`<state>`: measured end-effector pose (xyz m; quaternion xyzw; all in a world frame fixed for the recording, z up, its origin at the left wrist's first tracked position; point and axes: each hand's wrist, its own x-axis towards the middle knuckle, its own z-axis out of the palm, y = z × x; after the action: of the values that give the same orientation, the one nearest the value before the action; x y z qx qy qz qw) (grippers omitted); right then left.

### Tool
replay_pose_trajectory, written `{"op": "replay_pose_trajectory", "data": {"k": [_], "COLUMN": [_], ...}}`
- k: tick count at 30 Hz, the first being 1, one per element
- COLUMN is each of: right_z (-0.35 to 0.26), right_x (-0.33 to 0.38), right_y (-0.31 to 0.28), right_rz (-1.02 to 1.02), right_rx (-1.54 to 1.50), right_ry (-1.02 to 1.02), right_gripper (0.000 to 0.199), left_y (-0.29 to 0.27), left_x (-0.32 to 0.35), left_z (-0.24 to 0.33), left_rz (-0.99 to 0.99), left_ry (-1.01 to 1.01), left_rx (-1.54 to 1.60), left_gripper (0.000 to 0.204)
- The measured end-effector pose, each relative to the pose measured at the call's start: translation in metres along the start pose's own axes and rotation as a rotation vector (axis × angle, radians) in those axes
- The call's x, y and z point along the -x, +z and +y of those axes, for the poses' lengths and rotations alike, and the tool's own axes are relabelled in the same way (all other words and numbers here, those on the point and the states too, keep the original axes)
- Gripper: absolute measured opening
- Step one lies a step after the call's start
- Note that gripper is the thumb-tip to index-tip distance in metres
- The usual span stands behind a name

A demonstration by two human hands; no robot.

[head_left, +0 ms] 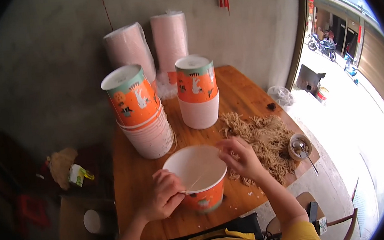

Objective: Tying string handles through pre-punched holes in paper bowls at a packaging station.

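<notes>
At the lower edge, a yellow shirt (302, 234) is worn by the person. The left hand (169, 194) is curled closed at the near left of the tub's rim, and a thin strand (199, 179) is pinched at its fingers. By the strand, the mouth of the orange paper tub (205, 199) is crossed slantwise toward the right hand. The tub is stood upright, mouth up, at the near part of the wooden table (138, 188), between the two hands, which are held apart. The right hand (241, 159) is held at the far right of the rim with its fingers bent; they are blurred, so whether the strand is gripped there cannot be told.

To the right, a tangled pile of tan string (267, 147) is spread on the table, and beside it a small bowl (290, 151) is set with a spoon (313, 165) in it. Beyond the tub, a left stack (133, 104) and a right stack (197, 90) of tubs are stood upside down. Behind them, two tall wrapped stacks (170, 42) are placed near the grey wall (252, 28). Outside, motorbikes (322, 47) are parked across the street.
</notes>
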<state>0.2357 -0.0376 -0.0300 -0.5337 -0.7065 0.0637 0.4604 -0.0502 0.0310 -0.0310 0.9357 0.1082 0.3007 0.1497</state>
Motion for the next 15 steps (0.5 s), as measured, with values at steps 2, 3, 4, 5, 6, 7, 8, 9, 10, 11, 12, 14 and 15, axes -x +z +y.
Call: {"op": "replay_pose_trajectory", "data": {"k": [2, 3, 4, 5, 6, 7, 8, 9, 10, 11, 12, 14, 15], "right_z": [0.001, 0.008, 0.007, 0.007, 0.007, 0.001, -0.004, -0.005, -0.026, -0.045, -0.067, -0.074, -0.081], "right_x": [0.019, 0.026, 0.030, 0.031, 0.032, 0.021, 0.012, -0.008, -0.035, -0.072, -0.108, -0.175, -0.203], "right_y": [0.008, 0.011, 0.017, 0.022, 0.028, 0.031, 0.034, 0.036, 0.035, 0.030, 0.023, 0.023, 0.024], "right_rz": [-0.014, -0.090, -0.109, -0.132, -0.130, -0.137, -0.135, -0.128, -0.074, -0.054, 0.016, 0.112, 0.128], "right_rx": [-0.667, -0.811, -0.889, -0.962, -1.031, -0.976, -0.913, -0.920, -1.005, -0.904, -0.929, -1.087, -1.141], "right_ry": [0.276, 0.189, 0.123, 0.055, 0.024, -0.002, -0.016, 0.059, -0.033, -0.007, 0.102, 0.171, 0.224], "right_gripper": [0.039, 0.054, 0.059, 0.065, 0.070, 0.070, 0.070, 0.070, 0.067, 0.056, 0.046, 0.046, 0.044], "left_y": [-0.021, -0.033, -0.044, -0.054, -0.061, -0.069, -0.078, -0.093, -0.116, -0.138, -0.151, -0.183, -0.195], "left_x": [-0.004, -0.005, -0.011, -0.023, -0.029, -0.037, -0.049, -0.064, -0.069, -0.069, -0.087, -0.112, -0.110], "left_z": [-0.005, -0.001, 0.009, 0.013, 0.004, -0.004, -0.015, -0.023, -0.029, -0.053, -0.063, -0.056, -0.071], "left_rz": [-0.036, -0.026, 0.072, 0.176, 0.212, 0.254, 0.287, 0.279, 0.301, 0.347, 0.450, 0.706, 0.664], "left_ry": [-0.166, -0.296, -0.378, -0.452, -0.520, -0.557, -0.593, -0.628, -0.549, -0.231, -0.282, -0.216, -0.099], "left_rx": [0.441, 0.652, 0.793, 0.936, 0.967, 1.047, 1.141, 1.140, 1.063, 0.733, 1.037, 1.232, 1.179], "left_gripper": [0.011, 0.015, 0.018, 0.021, 0.027, 0.023, 0.019, 0.017, 0.014, 0.022, 0.037, 0.060, 0.066]}}
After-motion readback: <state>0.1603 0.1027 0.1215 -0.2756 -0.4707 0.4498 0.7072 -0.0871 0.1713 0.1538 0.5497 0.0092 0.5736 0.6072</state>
